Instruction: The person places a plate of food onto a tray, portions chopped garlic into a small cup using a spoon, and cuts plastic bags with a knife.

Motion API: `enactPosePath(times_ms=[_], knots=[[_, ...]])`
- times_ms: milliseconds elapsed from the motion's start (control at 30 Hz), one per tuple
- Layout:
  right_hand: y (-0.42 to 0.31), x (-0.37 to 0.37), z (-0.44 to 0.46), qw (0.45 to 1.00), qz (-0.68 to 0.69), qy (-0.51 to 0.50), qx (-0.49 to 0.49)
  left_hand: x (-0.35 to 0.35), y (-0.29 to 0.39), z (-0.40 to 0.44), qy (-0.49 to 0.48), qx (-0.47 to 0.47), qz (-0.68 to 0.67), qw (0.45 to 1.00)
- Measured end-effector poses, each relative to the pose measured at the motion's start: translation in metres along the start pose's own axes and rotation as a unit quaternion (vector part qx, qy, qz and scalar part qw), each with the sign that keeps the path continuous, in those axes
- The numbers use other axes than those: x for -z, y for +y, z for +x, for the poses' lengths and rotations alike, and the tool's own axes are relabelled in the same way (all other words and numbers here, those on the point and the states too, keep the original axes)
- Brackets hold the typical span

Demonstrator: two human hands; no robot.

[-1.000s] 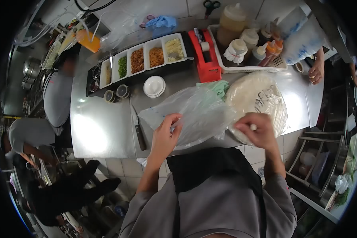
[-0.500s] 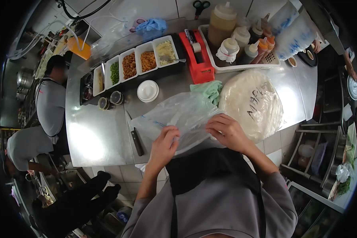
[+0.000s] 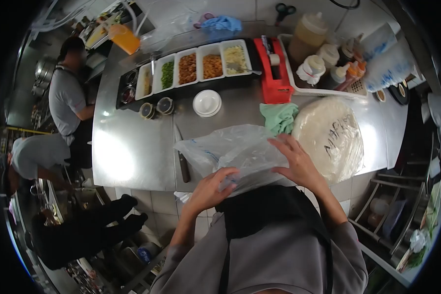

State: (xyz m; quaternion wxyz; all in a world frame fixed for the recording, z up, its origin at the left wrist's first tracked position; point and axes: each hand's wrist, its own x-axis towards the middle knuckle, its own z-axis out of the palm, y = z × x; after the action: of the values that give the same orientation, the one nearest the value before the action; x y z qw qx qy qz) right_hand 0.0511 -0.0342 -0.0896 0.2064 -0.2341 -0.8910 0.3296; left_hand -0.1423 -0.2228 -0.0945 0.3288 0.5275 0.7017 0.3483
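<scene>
A clear plastic bag (image 3: pixel 240 149) lies loosely spread at the front edge of the steel table. My left hand (image 3: pixel 213 190) pinches its near left edge. At the bag's right side is my right hand (image 3: pixel 296 161), its thumb and fingers spread apart. Right of that hand lies a large round wrapped pack (image 3: pixel 323 137) with black writing. A green cloth (image 3: pixel 279 116) sits just behind the bag. The knife (image 3: pixel 183 164) is left of the bag, its handle partly beside the plastic.
White food trays (image 3: pixel 199 66), small white bowls (image 3: pixel 207 103) and two lidded cups (image 3: pixel 165 106) stand behind. A red tape dispenser (image 3: pixel 275 73) adjoins a basket (image 3: pixel 299 88) of bottles. Two co-workers (image 3: pixel 66 100) are at the left.
My right hand came from over the wrapped pack to the bag, then its fingers opened. My left hand stays at the bag's left edge. The camera view has shifted.
</scene>
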Motion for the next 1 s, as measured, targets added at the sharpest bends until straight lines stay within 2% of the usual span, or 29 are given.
enactPosePath(times_ms=[33,100,167,233,333,433,533,633,733,833,933,1000], knots=[[0.011,-0.007,-0.004,0.998,0.020,-0.048,-0.020,0.006,-0.002,0.003,0.042,-0.014,0.019,0.999],[0.032,-0.025,-0.008,0.995,0.088,-0.032,0.043,0.019,-0.007,0.014,0.125,-0.041,0.056,0.990],[0.031,-0.028,-0.004,0.986,0.125,-0.009,0.111,0.042,-0.023,0.046,0.184,0.071,-0.050,0.979],[0.010,-0.022,0.012,0.973,0.131,0.029,0.190,0.061,-0.032,0.086,0.201,0.082,0.013,0.976],[-0.017,-0.004,0.034,0.952,0.114,0.060,0.277,0.060,-0.061,0.116,0.077,0.156,-0.006,0.985],[-0.020,0.000,0.042,0.946,0.105,0.063,0.302,0.055,-0.041,0.101,-0.003,0.124,-0.125,0.984],[-0.018,-0.005,0.040,0.950,0.122,0.070,0.278,0.043,-0.049,0.086,0.044,0.143,-0.101,0.984],[-0.007,-0.017,0.031,0.958,0.134,0.064,0.247,0.032,-0.041,0.069,-0.035,0.250,-0.346,0.904],[0.008,-0.018,0.032,0.965,0.133,0.074,0.216,0.024,-0.031,0.047,-0.023,0.235,-0.262,0.936],[0.008,-0.009,0.038,0.974,0.100,0.080,0.186,0.026,-0.017,0.028,-0.008,0.122,-0.257,0.959],[0.023,0.000,0.045,0.972,0.176,0.055,0.144,0.039,-0.033,0.014,0.069,0.168,-0.168,0.969],[0.037,0.009,0.051,0.974,0.181,0.053,0.123,0.061,-0.038,0.011,0.221,0.113,-0.210,0.946]])
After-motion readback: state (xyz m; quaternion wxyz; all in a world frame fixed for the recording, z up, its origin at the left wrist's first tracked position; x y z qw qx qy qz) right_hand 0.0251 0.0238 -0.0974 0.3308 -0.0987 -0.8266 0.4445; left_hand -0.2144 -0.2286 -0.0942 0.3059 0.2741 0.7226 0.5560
